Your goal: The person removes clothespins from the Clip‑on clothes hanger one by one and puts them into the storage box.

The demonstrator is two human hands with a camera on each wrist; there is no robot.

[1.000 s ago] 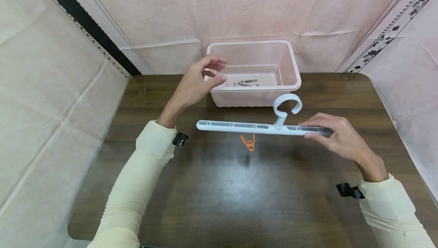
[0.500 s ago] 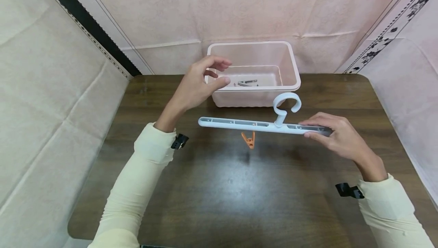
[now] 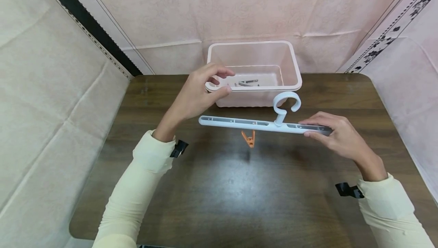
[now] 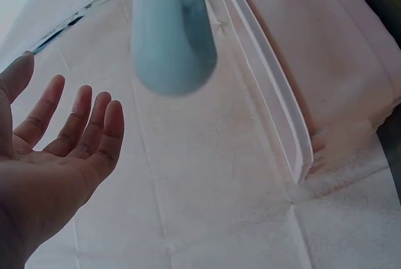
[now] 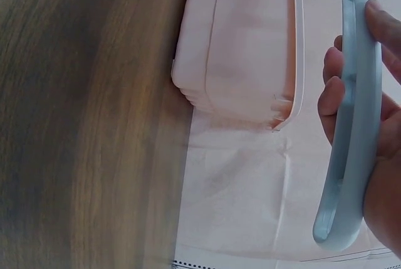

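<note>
A light blue clothes hanger (image 3: 239, 122) with a curled hook is held above the table. My right hand (image 3: 333, 134) grips its right end, thumb on the near side; the right wrist view shows the fingers (image 5: 332, 93) curled around the bar (image 5: 354, 125). Under the middle of the bar hangs an orange clothespin (image 3: 251, 141), its upper part hidden by the bar. My left hand (image 3: 202, 88) hovers by the near left corner of a pale pink bin (image 3: 249, 99), above the hanger's free end. In the left wrist view its fingers (image 4: 78, 118) are loosely bent with nothing between them.
Inside the bin lie several small grey items, one looking like a clothespin (image 3: 251, 81). The bin stands at the far edge of the brown wooden table (image 3: 219, 202). Pale cloth (image 3: 154, 12) encloses the back and both sides.
My left hand has moved slightly nearer and to the right. The hanger's free end has lifted a little, the orange clothespin shifting up with it. My right hand has kept its grip.
</note>
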